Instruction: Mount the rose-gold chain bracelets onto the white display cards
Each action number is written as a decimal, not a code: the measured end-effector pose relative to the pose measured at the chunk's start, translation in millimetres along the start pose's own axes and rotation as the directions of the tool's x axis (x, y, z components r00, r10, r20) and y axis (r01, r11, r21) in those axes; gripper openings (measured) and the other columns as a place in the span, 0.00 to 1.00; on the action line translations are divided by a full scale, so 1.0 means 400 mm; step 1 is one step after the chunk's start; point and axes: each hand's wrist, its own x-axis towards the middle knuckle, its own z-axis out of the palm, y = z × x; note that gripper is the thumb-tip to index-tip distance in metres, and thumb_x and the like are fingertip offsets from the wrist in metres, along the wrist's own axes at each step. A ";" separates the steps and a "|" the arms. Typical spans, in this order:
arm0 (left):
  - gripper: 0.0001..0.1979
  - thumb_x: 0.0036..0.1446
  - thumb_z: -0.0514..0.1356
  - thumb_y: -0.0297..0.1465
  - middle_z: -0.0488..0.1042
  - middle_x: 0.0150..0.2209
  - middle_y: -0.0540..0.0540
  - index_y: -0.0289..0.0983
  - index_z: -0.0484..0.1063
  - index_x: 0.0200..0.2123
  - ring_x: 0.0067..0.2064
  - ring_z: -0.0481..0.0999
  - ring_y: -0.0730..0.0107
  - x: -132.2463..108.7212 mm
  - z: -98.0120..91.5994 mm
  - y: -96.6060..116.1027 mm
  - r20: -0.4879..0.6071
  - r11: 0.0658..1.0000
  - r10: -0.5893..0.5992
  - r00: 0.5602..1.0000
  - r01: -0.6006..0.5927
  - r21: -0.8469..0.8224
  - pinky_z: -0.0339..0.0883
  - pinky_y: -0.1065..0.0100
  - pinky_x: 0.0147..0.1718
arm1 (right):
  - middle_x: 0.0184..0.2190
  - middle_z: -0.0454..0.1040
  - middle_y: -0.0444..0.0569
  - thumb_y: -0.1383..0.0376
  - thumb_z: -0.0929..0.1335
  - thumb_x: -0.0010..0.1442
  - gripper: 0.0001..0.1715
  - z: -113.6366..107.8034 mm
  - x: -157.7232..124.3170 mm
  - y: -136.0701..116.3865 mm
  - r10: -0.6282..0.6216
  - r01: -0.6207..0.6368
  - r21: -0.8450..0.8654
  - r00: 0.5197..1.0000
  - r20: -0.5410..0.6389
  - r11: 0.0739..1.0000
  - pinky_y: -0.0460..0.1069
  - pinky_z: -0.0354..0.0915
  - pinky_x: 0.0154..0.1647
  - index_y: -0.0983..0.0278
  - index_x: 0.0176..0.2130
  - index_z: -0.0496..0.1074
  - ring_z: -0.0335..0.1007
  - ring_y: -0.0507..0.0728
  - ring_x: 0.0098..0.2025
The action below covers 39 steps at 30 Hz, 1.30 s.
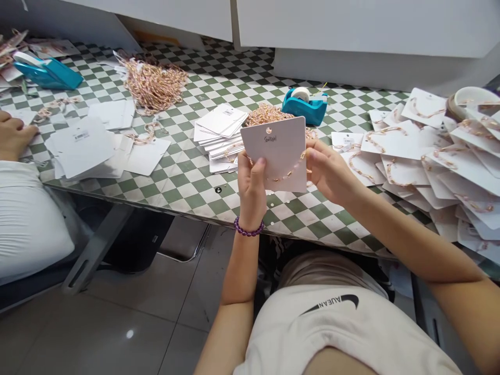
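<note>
I hold a white display card (278, 148) upright above the table edge. A thin pink and gold chain bracelet (291, 171) runs across its lower part. My left hand (252, 182) grips the card's lower left corner, thumb on the front. My right hand (330, 172) pinches the card's right edge where the bracelet meets it. A purple bead bracelet circles my left wrist.
A stack of blank cards (221, 133) and a teal tape dispenser (304, 104) lie behind the card. Finished cards with bracelets (425, 156) pile at right. Loose chains (154, 83) heap at back left. Another person's hand (13, 136) rests at far left on the checkered table (183, 177).
</note>
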 end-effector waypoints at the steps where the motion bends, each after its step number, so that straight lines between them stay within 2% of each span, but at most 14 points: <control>1: 0.19 0.63 0.61 0.52 0.72 0.48 0.47 0.46 0.69 0.48 0.49 0.74 0.65 0.002 -0.002 -0.003 -0.017 1.000 0.017 1.000 -0.017 -0.001 0.73 0.68 0.47 | 0.34 0.73 0.46 0.37 0.69 0.58 0.29 0.001 -0.003 -0.007 0.017 -0.015 0.038 0.998 -0.060 0.999 0.46 0.70 0.29 0.59 0.39 0.69 0.70 0.50 0.30; 4: 0.20 0.62 0.61 0.53 0.73 0.49 0.47 0.46 0.69 0.48 0.49 0.74 0.65 0.008 -0.004 -0.010 -0.026 0.997 0.074 0.997 -0.074 0.007 0.73 0.68 0.46 | 0.45 0.75 0.49 0.41 0.75 0.53 0.30 -0.001 -0.015 -0.029 0.090 -0.063 0.137 0.977 -0.194 0.989 0.46 0.72 0.28 0.58 0.44 0.73 0.72 0.51 0.34; 8: 0.19 0.64 0.60 0.52 0.73 0.45 0.48 0.45 0.70 0.48 0.46 0.74 0.67 0.009 0.000 -0.012 0.017 0.987 0.143 0.990 -0.144 0.068 0.71 0.69 0.45 | 0.34 0.76 0.48 0.45 0.75 0.58 0.22 -0.002 -0.028 -0.040 0.102 -0.073 0.147 0.975 -0.199 0.987 0.47 0.74 0.28 0.61 0.38 0.78 0.72 0.51 0.31; 10: 0.18 0.66 0.59 0.50 0.73 0.45 0.47 0.44 0.69 0.49 0.46 0.74 0.67 0.005 0.004 -0.012 0.015 0.979 0.174 0.985 -0.175 0.108 0.71 0.68 0.46 | 0.33 0.77 0.48 0.47 0.76 0.57 0.21 0.003 -0.030 -0.036 0.095 -0.064 0.151 0.973 -0.210 0.986 0.48 0.75 0.30 0.62 0.36 0.79 0.73 0.51 0.32; 14: 0.18 0.67 0.58 0.49 0.73 0.46 0.47 0.43 0.69 0.49 0.46 0.74 0.66 -0.001 0.008 -0.012 0.020 0.972 0.186 0.982 -0.187 0.142 0.72 0.67 0.46 | 0.35 0.79 0.48 0.44 0.76 0.56 0.25 0.009 -0.027 -0.020 0.139 -0.106 0.203 0.979 -0.152 0.973 0.49 0.77 0.33 0.62 0.36 0.80 0.75 0.53 0.36; 18: 0.19 0.66 0.59 0.50 0.74 0.48 0.47 0.45 0.70 0.50 0.51 0.75 0.62 0.001 0.003 -0.011 0.069 0.988 0.138 0.988 -0.143 0.066 0.73 0.64 0.51 | 0.36 0.78 0.48 0.42 0.73 0.58 0.26 -0.003 -0.026 -0.014 0.123 -0.109 0.179 0.990 -0.067 0.978 0.50 0.78 0.36 0.61 0.39 0.78 0.77 0.55 0.38; 23: 0.19 0.65 0.61 0.48 0.74 0.54 0.48 0.47 0.72 0.53 0.55 0.74 0.61 0.010 -0.007 -0.003 0.087 0.995 0.092 0.992 -0.088 -0.046 0.73 0.64 0.51 | 0.39 0.77 0.47 0.43 0.73 0.60 0.24 -0.012 -0.035 -0.008 0.103 -0.088 0.163 0.991 -0.083 0.983 0.51 0.77 0.37 0.59 0.40 0.77 0.76 0.55 0.40; 27: 0.24 0.62 0.61 0.54 0.74 0.52 0.47 0.47 0.72 0.53 0.53 0.75 0.60 0.003 0.006 0.003 0.094 0.987 0.148 0.985 -0.153 0.050 0.75 0.61 0.49 | 0.36 0.76 0.47 0.42 0.72 0.60 0.24 -0.003 -0.046 -0.011 0.067 -0.045 0.113 0.976 -0.206 0.993 0.50 0.74 0.33 0.58 0.40 0.78 0.74 0.54 0.36; 30: 0.32 0.57 0.67 0.53 0.70 0.58 0.42 0.46 0.67 0.59 0.60 0.72 0.54 -0.009 0.014 -0.002 0.099 0.963 0.168 0.981 -0.185 0.199 0.73 0.54 0.57 | 0.33 0.76 0.47 0.46 0.71 0.63 0.18 0.010 -0.070 -0.028 -0.098 0.065 -0.094 0.910 -0.403 0.993 0.51 0.72 0.31 0.57 0.39 0.80 0.71 0.54 0.33; 32: 0.42 0.51 0.71 0.52 0.63 0.65 0.39 0.47 0.61 0.64 0.66 0.66 0.48 -0.015 0.011 -0.007 0.211 0.952 0.184 0.960 -0.227 0.205 0.69 0.51 0.63 | 0.32 0.76 0.49 0.49 0.71 0.64 0.15 0.024 -0.094 -0.042 -0.222 0.107 -0.279 0.878 -0.425 0.954 0.52 0.71 0.34 0.57 0.37 0.80 0.71 0.55 0.33; 34: 0.52 0.47 0.73 0.53 0.56 0.70 0.39 0.50 0.51 0.69 0.71 0.59 0.45 -0.017 0.006 -0.004 0.389 0.947 0.192 0.901 -0.274 0.168 0.66 0.47 0.66 | 0.34 0.77 0.51 0.50 0.70 0.65 0.15 0.041 -0.118 -0.052 -0.312 0.182 -0.376 0.895 -0.320 0.909 0.53 0.72 0.38 0.57 0.39 0.81 0.72 0.56 0.35; 36: 0.55 0.49 0.72 0.54 0.53 0.71 0.39 0.53 0.43 0.71 0.72 0.59 0.44 -0.018 0.002 0.007 0.545 0.953 0.175 0.820 -0.281 0.116 0.66 0.45 0.67 | 0.37 0.78 0.51 0.51 0.68 0.68 0.17 0.059 -0.137 -0.057 -0.383 0.309 -0.348 0.908 -0.170 0.885 0.53 0.72 0.41 0.56 0.45 0.81 0.75 0.57 0.38; 38: 0.51 0.51 0.69 0.56 0.59 0.67 0.38 0.52 0.46 0.70 0.69 0.65 0.46 -0.019 0.005 0.023 0.630 0.968 0.172 0.758 -0.250 0.037 0.69 0.47 0.64 | 0.39 0.78 0.51 0.53 0.64 0.72 0.19 0.073 -0.149 -0.058 -0.444 0.413 -0.266 0.893 -0.067 0.871 0.53 0.73 0.42 0.55 0.51 0.79 0.75 0.56 0.40; 39: 0.49 0.50 0.68 0.58 0.64 0.64 0.38 0.51 0.52 0.69 0.66 0.68 0.47 -0.021 0.008 0.029 0.625 0.976 0.167 0.762 -0.219 0.006 0.72 0.49 0.61 | 0.40 0.78 0.51 0.53 0.61 0.73 0.20 0.077 -0.153 -0.056 -0.452 0.431 -0.233 0.891 -0.043 0.872 0.54 0.73 0.45 0.55 0.53 0.78 0.75 0.56 0.41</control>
